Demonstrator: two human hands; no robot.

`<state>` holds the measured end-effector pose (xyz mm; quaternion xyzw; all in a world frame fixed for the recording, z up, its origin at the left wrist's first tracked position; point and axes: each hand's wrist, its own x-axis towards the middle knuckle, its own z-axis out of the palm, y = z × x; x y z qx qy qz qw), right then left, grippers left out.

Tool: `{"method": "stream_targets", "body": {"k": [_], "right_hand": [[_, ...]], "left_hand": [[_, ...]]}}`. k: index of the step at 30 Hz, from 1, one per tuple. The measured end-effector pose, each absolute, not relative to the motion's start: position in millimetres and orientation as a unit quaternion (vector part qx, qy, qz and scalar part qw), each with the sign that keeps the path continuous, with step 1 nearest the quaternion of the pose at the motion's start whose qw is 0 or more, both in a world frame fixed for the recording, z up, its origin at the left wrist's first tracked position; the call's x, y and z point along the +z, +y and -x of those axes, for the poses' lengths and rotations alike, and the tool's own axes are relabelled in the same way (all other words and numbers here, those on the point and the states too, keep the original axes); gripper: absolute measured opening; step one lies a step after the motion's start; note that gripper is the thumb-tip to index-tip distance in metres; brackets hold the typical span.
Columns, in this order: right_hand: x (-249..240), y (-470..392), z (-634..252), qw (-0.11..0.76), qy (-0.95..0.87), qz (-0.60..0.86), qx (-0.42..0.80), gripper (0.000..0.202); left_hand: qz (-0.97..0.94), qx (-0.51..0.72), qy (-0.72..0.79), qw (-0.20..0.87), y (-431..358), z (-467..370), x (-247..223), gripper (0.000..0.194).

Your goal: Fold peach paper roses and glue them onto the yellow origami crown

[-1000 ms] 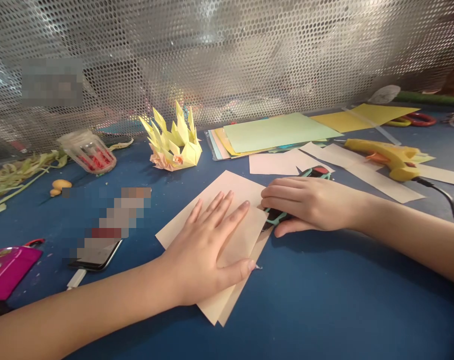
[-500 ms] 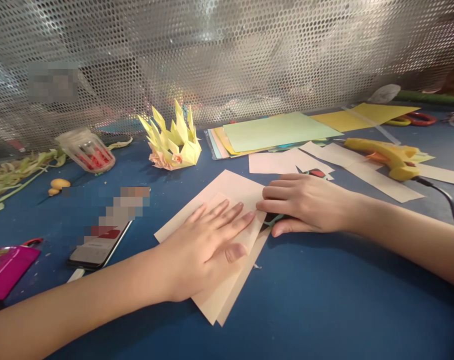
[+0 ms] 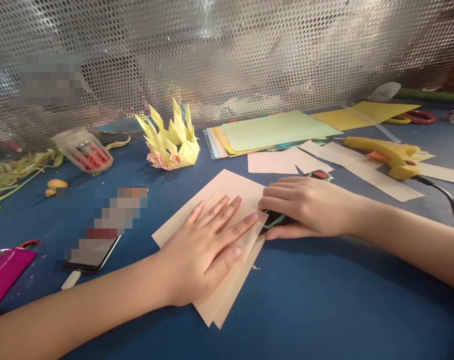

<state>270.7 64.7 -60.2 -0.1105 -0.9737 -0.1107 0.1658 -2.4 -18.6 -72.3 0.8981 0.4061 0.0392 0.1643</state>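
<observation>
My left hand lies flat with fingers spread on pale pink paper, which rests at an angle on the blue table. Beneath its lower right edge a second pale strip shows. My right hand is closed around a dark tool with green and red parts, beside the paper's right corner. Most of the tool is hidden under my palm and fingers, and its near end touches the paper's edge.
A yellow paper crown stands behind the paper. A jar, a phone and a magenta item are at left. Stacked coloured sheets, pink scraps and a corded yellow glue gun lie back right.
My right hand has shifted slightly, showing more of the dark tool near the paper. The thumb of my left hand lies a little differently. The view has moved slightly.
</observation>
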Motion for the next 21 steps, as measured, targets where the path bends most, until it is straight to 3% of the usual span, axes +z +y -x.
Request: {"method": "stream_targets", "body": {"k": [21], "right_hand": [[-63.2,65.6,-274.3,0.16,-0.975,0.097,-0.118,0.046]], "left_hand": [[-0.895,0.044,0.408,0.175,-17.1,1.6,-74.7,0.058]]}}
